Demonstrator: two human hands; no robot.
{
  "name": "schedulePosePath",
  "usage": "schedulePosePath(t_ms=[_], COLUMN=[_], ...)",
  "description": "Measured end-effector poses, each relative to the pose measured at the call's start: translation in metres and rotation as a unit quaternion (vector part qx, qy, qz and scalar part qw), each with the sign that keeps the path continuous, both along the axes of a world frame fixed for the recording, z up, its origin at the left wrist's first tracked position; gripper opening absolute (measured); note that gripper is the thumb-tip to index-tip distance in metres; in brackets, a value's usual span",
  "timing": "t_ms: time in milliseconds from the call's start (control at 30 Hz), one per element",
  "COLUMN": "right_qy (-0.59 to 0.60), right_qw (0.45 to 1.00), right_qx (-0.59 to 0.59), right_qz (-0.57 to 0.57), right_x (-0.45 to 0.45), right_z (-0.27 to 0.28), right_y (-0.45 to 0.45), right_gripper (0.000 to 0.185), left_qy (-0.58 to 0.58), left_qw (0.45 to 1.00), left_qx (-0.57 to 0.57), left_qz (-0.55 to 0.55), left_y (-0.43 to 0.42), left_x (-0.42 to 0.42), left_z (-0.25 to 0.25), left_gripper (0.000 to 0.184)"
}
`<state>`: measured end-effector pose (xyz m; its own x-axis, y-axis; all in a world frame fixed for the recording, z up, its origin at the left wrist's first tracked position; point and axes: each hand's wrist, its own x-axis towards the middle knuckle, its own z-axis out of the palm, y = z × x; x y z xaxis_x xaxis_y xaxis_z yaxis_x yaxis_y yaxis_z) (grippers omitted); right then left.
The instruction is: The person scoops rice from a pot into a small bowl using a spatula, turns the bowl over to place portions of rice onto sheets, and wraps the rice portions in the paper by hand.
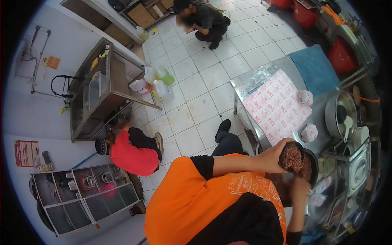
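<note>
My left hand (274, 158) grips a small black bowl (281, 160) filled with reddish-brown cooked rice (293, 158). The bowl is tilted over a large dark pot (315, 168), which holds more of the same rice. Close below the bowl, my right hand (300, 188) is closed at the pot, on a greyish utensil (288, 178) blurred by motion; its exact kind cannot be made out. Beyond the pot, red-printed white wrapping paper (274, 107) is spread on the metal table (245, 81). Two paper-wrapped bundles, one farther off (305, 98) and one nearer (309, 133), rest beside it.
A metal pan (341, 112) with a pale ladle stands right of the bundles. A blue cloth (314, 69) covers the table's far end. One person in red (134, 153) crouches by the sink (98, 87); another in dark clothes (210, 22) squats farther off. Jugs (163, 90) stand on the floor.
</note>
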<state>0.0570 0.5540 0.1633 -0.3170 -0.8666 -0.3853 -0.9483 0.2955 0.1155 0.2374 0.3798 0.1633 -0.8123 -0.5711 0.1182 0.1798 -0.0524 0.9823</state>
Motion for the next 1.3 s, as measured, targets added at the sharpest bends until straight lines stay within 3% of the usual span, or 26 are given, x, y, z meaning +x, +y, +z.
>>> schedulePosePath(t_ms=[33, 200, 367, 800, 1100, 1233, 1300], right_qy=[0.014, -0.113, -0.126, -0.154, -0.161, -0.183, -0.191], right_qw=[0.997, 0.990, 0.984, 0.971, 0.981, 0.980, 0.976], right_qx=[0.060, -0.027, -0.035, -0.109, -0.092, -0.080, -0.096], right_qz=[0.039, 0.083, 0.123, 0.144, 0.049, -0.012, -0.040], right_x=[-0.004, 0.010, 0.008, -0.014, -0.029, -0.057, -0.065], right_z=[-0.030, 0.003, 0.017, 0.005, 0.018, 0.031, 0.037], right_y=[0.006, -0.006, -0.004, -0.005, -0.010, -0.001, 0.007], right_gripper=[0.021, 0.020, 0.021, 0.017, 0.023, 0.027, 0.027], left_qy=[0.000, 0.014, 0.014, -0.001, -0.020, 0.008, -0.025], left_qw=[1.000, 1.000, 0.999, 1.000, 0.999, 1.000, 0.998], left_qx=[-0.005, -0.027, -0.036, -0.010, -0.044, 0.021, -0.058], left_qz=[0.002, 0.008, 0.038, -0.009, 0.015, 0.001, 0.026], left_y=[0.001, -0.002, -0.001, -0.001, -0.005, -0.008, -0.011], left_x=[-0.004, -0.005, -0.007, -0.016, -0.014, -0.015, -0.011], left_z=[-0.003, 0.000, -0.005, 0.009, 0.006, 0.006, -0.001], left_gripper=[0.094, 0.094, 0.094, 0.090, 0.101, 0.102, 0.100])
